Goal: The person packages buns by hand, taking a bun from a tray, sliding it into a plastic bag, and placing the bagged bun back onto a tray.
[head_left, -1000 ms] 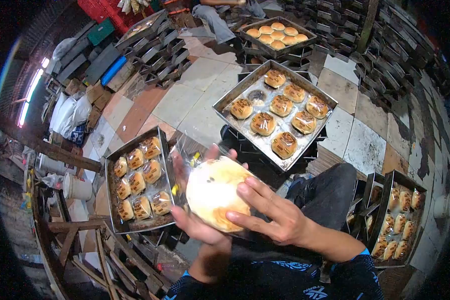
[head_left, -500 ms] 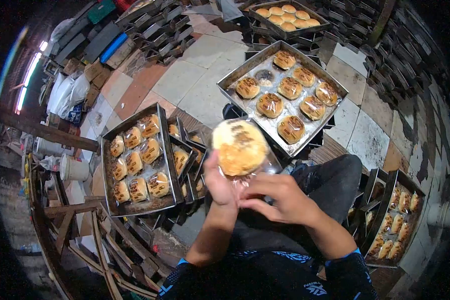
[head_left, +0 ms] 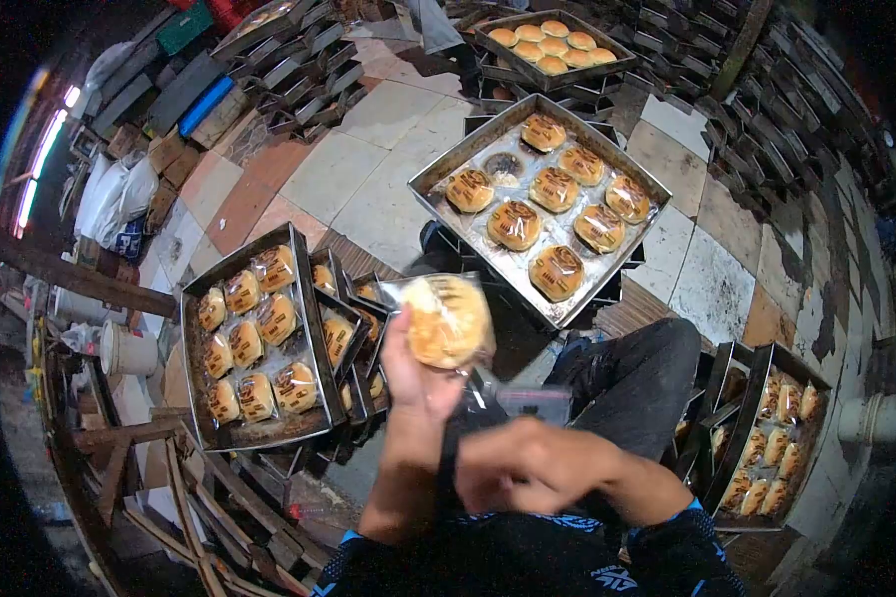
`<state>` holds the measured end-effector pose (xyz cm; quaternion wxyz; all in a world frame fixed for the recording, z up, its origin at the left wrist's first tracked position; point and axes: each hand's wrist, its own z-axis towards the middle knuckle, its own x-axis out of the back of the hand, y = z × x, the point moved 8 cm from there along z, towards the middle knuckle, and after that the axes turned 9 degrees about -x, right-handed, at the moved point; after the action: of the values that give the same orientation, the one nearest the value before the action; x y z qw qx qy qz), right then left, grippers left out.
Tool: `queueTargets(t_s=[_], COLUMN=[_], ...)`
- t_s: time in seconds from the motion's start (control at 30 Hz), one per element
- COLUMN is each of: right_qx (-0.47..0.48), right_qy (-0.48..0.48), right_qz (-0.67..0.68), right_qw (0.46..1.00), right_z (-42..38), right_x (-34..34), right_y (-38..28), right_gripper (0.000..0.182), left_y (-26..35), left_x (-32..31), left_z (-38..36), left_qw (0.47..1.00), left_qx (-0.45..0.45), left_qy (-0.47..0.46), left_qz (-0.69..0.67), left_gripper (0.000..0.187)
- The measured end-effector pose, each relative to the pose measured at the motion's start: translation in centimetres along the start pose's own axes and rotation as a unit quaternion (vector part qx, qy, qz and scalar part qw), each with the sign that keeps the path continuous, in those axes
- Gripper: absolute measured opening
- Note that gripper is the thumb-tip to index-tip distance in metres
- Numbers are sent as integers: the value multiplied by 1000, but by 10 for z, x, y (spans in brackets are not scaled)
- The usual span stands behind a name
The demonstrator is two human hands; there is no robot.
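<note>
A round bun in a clear plastic bag is held up at the centre by my left hand, its fingers at the bun's lower left side. Below and to the right, my right hand is blurred by motion near my lap, its fingers bent; what is in them cannot be made out. A clear packet lies just above it on my lap. Beyond the bun, a square metal tray holds several bagged buns with dark printing.
At the left, a tilted tray of bagged buns stands beside more stacked trays. Another tray of bagged buns is at the right. Unbagged buns fill a tray at the back. A white bucket and wooden slats are at the far left.
My right hand has moved down, away from my left hand and the bun. The bun now appears lower and further left, inside the bag. The whole view has shifted slightly.
</note>
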<state>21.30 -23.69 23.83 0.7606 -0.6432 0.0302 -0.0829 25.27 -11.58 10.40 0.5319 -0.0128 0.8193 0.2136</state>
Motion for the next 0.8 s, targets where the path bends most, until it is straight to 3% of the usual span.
queueTargets(t_s=[0.03,0.1,0.13,0.17,0.23,0.3,0.37,0.4,0.43,0.47,0.5,0.53,0.57,0.63,0.7,0.73,0.77,0.8], right_qx=[143,97,-120,-169,-64,-14,43,47,-86,-153,-210,-150,-84,49,108,106,32,-41], right_qy=[-45,-71,89,147,195,172,-17,-148,-247,-74,105,284,451,425,474,476,537,586], right_qz=[92,98,72,-35,-188,-177,46,151,235,62,-115,-212,-299,-347,-295,-295,-185,-72], right_qw=[985,988,986,974,960,969,998,976,936,983,965,923,837,835,823,822,822,806], right_z=[-9,-11,-13,-3,12,4,-8,-14,-28,-21,-22,-22,-29,-26,-33,-33,-41,-48], right_x=[-5,17,38,48,37,25,12,10,8,32,61,77,83,71,71,67,77,84], right_y=[-17,-5,31,46,48,30,-2,-9,19,55,77,68,52,27,25,28,45,66], right_gripper=[12,13,13,10,12,13,10,12,7,10,15,20,24,19,13,13,12,11], left_y=[12,17,11,0,-19,-15,6,15,20,20,18,10,2,-30,-47,-36,-14,-13], left_x=[-7,3,5,4,8,8,5,21,24,21,14,11,12,-9,29,49,40,37], left_z=[4,1,4,3,8,12,11,18,20,15,8,3,-4,-36,-47,-41,-47,-45], left_qw=[998,999,998,997,991,994,999,1000,998,999,999,998,996,994,992,967,878,857], left_qx=[0,-6,-15,-25,-52,-12,-28,-9,17,16,18,13,10,91,88,-113,-267,-272], left_qy=[-57,13,-9,-7,-1,6,10,9,-62,-21,19,22,25,-51,51,-13,-3,-89], left_qz=[29,37,67,74,127,106,32,16,16,25,35,60,88,24,68,230,397,428], left_gripper=[59,63,66,59,52,49,55,59,63,61,59,59,59,55,50,49,56,61])
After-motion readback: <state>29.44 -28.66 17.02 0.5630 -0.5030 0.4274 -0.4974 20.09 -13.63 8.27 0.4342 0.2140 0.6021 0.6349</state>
